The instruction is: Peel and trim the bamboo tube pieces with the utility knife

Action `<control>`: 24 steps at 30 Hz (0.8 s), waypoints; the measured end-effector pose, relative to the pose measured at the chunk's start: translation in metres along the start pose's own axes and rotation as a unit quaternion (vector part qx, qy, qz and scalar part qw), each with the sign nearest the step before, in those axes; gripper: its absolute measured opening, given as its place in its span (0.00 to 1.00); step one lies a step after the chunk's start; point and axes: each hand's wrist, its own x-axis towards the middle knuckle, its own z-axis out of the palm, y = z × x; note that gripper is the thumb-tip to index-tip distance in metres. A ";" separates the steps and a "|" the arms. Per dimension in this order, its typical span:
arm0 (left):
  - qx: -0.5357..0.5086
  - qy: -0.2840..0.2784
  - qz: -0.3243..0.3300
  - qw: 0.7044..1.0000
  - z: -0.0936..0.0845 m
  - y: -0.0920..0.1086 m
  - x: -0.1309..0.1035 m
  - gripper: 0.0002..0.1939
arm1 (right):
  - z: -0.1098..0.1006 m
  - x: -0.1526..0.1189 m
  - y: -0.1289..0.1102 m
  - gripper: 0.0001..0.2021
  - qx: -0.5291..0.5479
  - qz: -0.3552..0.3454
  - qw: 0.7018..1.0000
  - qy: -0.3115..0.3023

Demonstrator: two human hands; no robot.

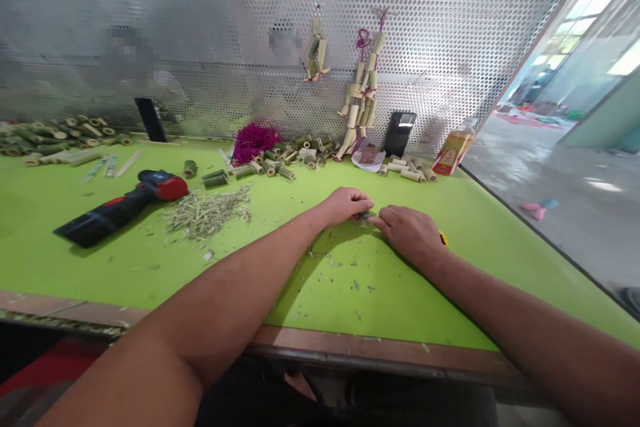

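Note:
My left hand (347, 205) is closed in a pinch over the green tabletop (330, 307), on a small dark piece (363, 215) too small to make out. Close at its right, my right hand (411, 230) is closed too, its fingertips at the same piece. A yellow and black end (443, 238) shows beyond the right hand; the rest of that object is hidden by the hand. Small dark scraps (356, 284) lie scattered below the hands.
Left lie a cordless tool (125, 203) and a heap of shavings (207, 213). Along the back are purple string (255, 142), cut bamboo pieces (310, 150), a phone (400, 133) and a bottle (454, 150). Strung bamboo figures (367, 90) hang on the perforated metal panel (440, 33).

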 end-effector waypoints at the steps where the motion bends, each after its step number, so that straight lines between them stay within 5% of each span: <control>1: 0.006 0.003 -0.003 1.000 0.000 0.000 0.000 0.20 | 0.000 0.001 0.001 0.25 0.000 -0.004 1.000 0.000; 14: 0.043 0.066 -0.032 0.996 0.002 -0.001 0.002 0.22 | -0.003 -0.003 -0.002 0.25 -0.012 -0.094 0.994 -0.054; 24: 0.094 0.061 -0.007 0.994 0.006 0.000 0.001 0.24 | 0.000 0.002 0.002 0.24 -0.006 0.009 1.000 -0.017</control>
